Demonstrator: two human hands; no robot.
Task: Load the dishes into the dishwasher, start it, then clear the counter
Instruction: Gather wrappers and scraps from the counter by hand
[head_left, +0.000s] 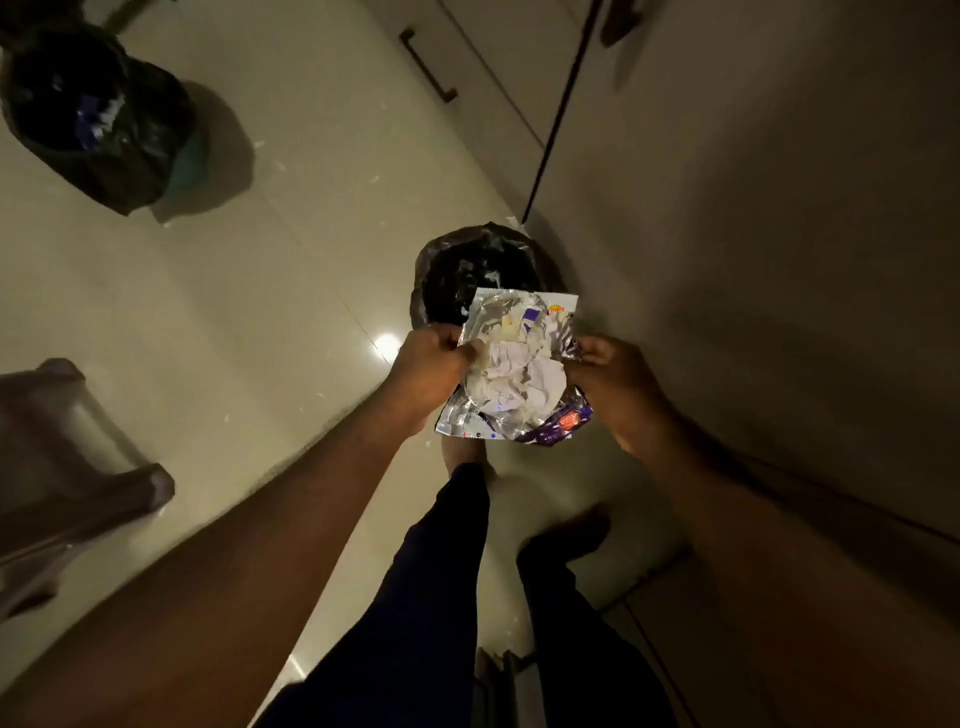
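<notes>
Centre of frame: opened foil wrapper (511, 319), silver inner side up, loaded with crumpled white paper (524, 376). Held roughly level between both hands, above the pale glossy floor (249, 291).

Left hand (434, 364): closed on the wrapper's left edge, fingers curled round the foil.

Right hand (618, 387): closed on the wrapper's right edge, fingers curled, pinching the foil.

Just above frame centre, directly beyond the wrapper: bin (467, 265) lined with a black bag, mouth open, lower part overlapped by the wrapper's far edge in this view. Contact between wrapper and bin: cannot tell.

Upper left of frame: second bin (93, 119) with a black liner, well apart from the first, blue and white scraps visible inside.

Top centre: cabinet front with a dark bar handle (428, 65).

Left edge: part of a plastic stool (78, 447), blurred.

Bottom centre: legs in dark trousers (441, 571), feet on the floor.
</notes>
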